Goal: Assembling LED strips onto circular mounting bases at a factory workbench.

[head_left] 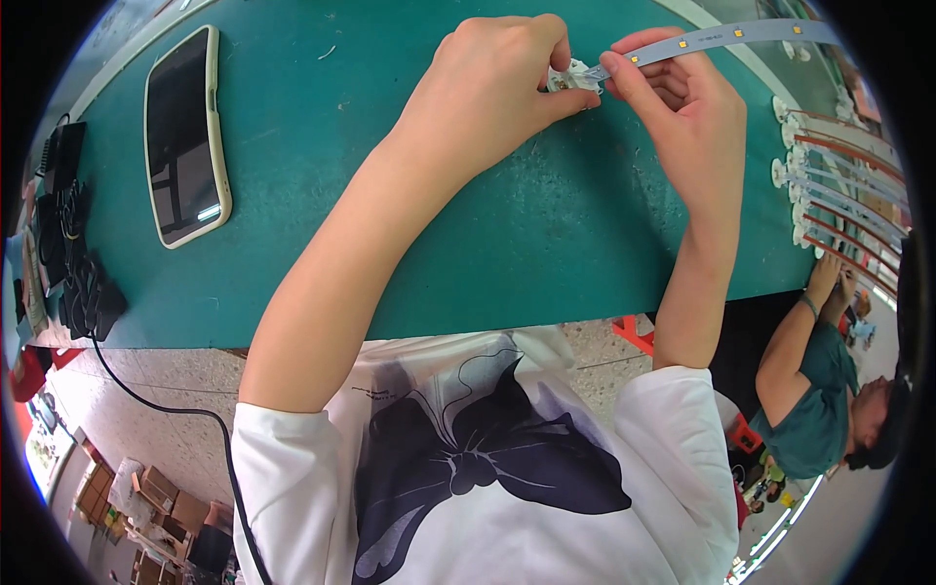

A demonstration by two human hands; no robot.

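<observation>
Near the far edge of the green table, my left hand (pixel 507 63) pinches a small white plastic connector (pixel 565 82) between thumb and curled fingers. Close on its right, my right hand (pixel 673 83) holds a white LED strip (pixel 738 35) near its end, thumb on top and fingers folded underneath. Yellow chips dot the strip, which runs off to the upper right. Its end meets the connector between my two hands. My fingers partly hide the connector, so I cannot tell how far in the strip sits.
A phone in a cream case (pixel 183 136) lies at the left of the green table (pixel 507 244). Black cables and adapters (pixel 78 253) crowd the left edge. Several strips with white ends (pixel 848 185) lie at the right, by a co-worker in green (pixel 809 390).
</observation>
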